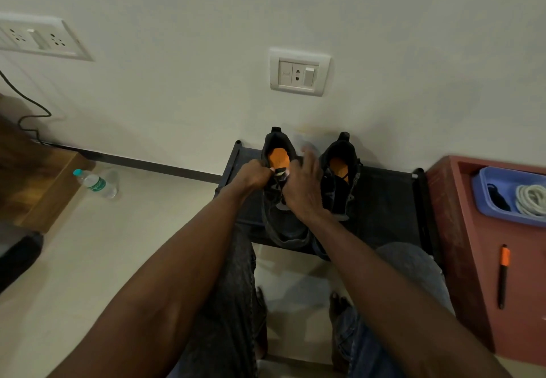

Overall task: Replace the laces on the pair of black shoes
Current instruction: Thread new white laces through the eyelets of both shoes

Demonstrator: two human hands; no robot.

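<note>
Two black shoes with orange insoles stand side by side on a low black rack (384, 200) against the wall, toes toward me. Both my hands are on the left shoe (283, 227). My left hand (254, 175) is closed at the shoe's tongue, pinching what looks like the lace near the top eyelets. My right hand (304, 188) lies over the lacing area with its fingers spread and blurred; the lace under it is mostly hidden. The right shoe (339, 177) stands untouched beside them.
A red-brown stand (461, 259) at the right carries a blue tray (484, 191) holding a coiled white lace (531, 200) and a dark lace (497, 197); an orange-capped pen (503, 274) lies nearby. A water bottle (96, 184) lies on the floor at left, beside wooden furniture (44, 194).
</note>
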